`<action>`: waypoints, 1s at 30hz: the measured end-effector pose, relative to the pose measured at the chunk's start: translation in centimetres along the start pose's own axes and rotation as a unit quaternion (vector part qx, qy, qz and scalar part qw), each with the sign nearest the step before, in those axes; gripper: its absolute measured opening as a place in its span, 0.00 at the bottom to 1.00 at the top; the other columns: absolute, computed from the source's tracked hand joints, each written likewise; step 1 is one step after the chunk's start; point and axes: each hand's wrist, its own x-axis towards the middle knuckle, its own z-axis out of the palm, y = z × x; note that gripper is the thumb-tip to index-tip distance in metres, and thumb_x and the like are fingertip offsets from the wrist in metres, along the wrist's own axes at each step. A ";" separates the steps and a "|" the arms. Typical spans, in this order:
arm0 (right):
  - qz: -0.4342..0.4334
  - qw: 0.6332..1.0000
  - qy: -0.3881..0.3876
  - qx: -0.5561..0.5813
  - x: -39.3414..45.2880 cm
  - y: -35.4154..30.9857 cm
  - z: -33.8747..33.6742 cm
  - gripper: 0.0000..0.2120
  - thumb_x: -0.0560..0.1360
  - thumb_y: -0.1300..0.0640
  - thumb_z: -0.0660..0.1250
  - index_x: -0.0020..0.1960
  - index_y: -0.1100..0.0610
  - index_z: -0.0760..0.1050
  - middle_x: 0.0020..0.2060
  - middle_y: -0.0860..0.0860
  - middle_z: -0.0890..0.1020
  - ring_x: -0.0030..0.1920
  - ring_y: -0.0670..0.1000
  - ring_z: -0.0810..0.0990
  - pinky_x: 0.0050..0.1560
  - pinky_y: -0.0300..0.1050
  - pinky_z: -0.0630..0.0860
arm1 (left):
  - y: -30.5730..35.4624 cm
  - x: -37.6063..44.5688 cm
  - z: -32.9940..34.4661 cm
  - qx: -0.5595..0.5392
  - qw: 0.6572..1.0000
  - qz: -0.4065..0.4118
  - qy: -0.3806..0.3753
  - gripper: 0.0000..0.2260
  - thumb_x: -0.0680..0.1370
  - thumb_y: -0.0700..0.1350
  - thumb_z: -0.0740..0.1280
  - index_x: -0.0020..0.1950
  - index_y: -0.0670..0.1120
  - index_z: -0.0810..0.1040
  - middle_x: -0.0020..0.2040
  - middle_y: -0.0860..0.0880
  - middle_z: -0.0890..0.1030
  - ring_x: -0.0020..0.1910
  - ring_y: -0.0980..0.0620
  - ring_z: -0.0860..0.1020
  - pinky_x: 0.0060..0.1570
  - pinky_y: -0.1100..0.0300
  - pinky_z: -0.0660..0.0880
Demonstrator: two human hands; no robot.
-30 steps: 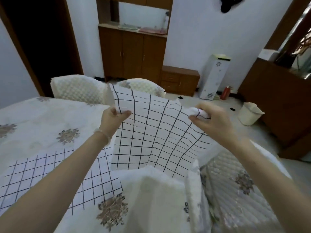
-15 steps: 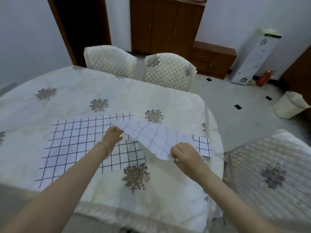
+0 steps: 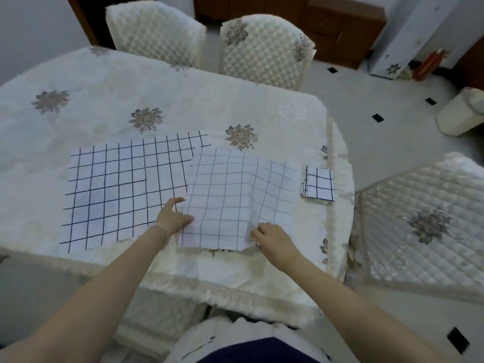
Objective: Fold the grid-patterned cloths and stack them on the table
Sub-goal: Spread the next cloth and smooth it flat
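Gridded cloth (image 3: 235, 195) flat, hands (image 3: 175, 218) pinching near corners

left hand (image 3: 174, 218) grips faint-grid cloth (image 3: 235, 197) left edge | right hand (image 3: 272, 238) pinches its near edge | folded cloth (image 3: 318, 186) by table (image 3: 183, 95) right edge | dark-grid cloth (image 3: 123, 189) flat, partly under it

Three white cloths with dark grid lines lie on the desk. The unfolded cloth (image 3: 125, 189) is spread flat on the left, bold black lines up. The middle cloth (image 3: 235, 197) lies pale side up (its lines faint and greyish), its left edge overlapping the unfolded cloth, a soft ridge running down its right half and its near edge close to the desk's rim. The folded cloth (image 3: 318, 186) is a small neat rectangle just beside the middle one, to the right.
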 end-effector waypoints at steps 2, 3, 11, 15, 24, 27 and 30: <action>0.024 0.999 -0.029 0.020 -0.7 0.2 0.8 0.17 0.59 0.59 0.77 0.46 0.58 0.77 0.38 0.53 0.75 0.37 0.56 0.76 0.34 0.43 0.66 | -0.9 0.1 0.5 0.067 0.997 0.011 0.034 0.24 0.73 0.37 0.68 0.67 0.47 0.68 0.47 0.43 0.73 0.42 0.45 0.74 0.43 0.57 0.71; 0.036 0.998 -0.038 0.036 -1.2 0.3 1.2 0.17 0.64 0.55 0.75 0.51 0.58 0.76 0.42 0.54 0.76 0.41 0.57 0.77 0.37 0.46 0.69 | -1.4 0.2 0.8 0.092 0.994 0.028 0.042 0.24 0.73 0.37 0.67 0.68 0.46 0.67 0.44 0.44 0.73 0.41 0.45 0.73 0.41 0.57 0.70; 0.133 0.989 -0.002 0.065 -4.6 0.4 2.0 0.22 0.75 0.41 0.52 0.57 0.54 0.74 0.51 0.51 0.76 0.48 0.54 0.74 0.44 0.48 0.72 | -4.4 -0.5 2.5 0.248 0.946 0.130 0.162 0.23 0.74 0.36 0.66 0.68 0.39 0.66 0.55 0.37 0.73 0.50 0.41 0.72 0.49 0.52 0.70; 0.171 0.971 0.113 0.119 -0.9 -1.9 2.2 0.18 0.77 0.56 0.57 0.65 0.61 0.71 0.60 0.58 0.76 0.58 0.59 0.76 0.56 0.52 0.75 | -4.7 -1.2 6.5 0.413 0.820 0.348 0.187 0.23 0.71 0.39 0.70 0.66 0.39 0.72 0.60 0.39 0.75 0.58 0.39 0.73 0.55 0.47 0.73; 0.223 0.961 0.078 0.143 6.0 -3.1 6.9 0.27 0.81 0.48 0.45 0.78 0.55 0.54 0.76 0.49 0.57 0.77 0.50 0.52 0.75 0.49 0.45 | -7.2 2.1 10.7 0.514 0.770 0.377 0.042 0.26 0.81 0.51 0.49 0.76 0.42 0.55 0.77 0.46 0.56 0.76 0.49 0.52 0.72 0.49 0.53; 0.286 0.942 0.103 0.141 4.5 -0.8 7.6 0.27 0.81 0.48 0.45 0.78 0.55 0.53 0.77 0.49 0.55 0.77 0.49 0.50 0.76 0.49 0.46 | -8.2 3.2 7.6 0.495 0.794 0.342 0.088 0.27 0.81 0.52 0.49 0.77 0.41 0.52 0.77 0.45 0.52 0.77 0.49 0.50 0.74 0.50 0.50; 0.325 0.928 0.111 0.143 3.6 0.1 7.2 0.27 0.80 0.48 0.45 0.78 0.55 0.52 0.77 0.50 0.56 0.77 0.49 0.51 0.76 0.49 0.46 | -8.4 3.2 5.7 0.502 0.795 0.324 0.106 0.27 0.80 0.52 0.48 0.76 0.39 0.54 0.77 0.43 0.55 0.76 0.48 0.53 0.74 0.50 0.49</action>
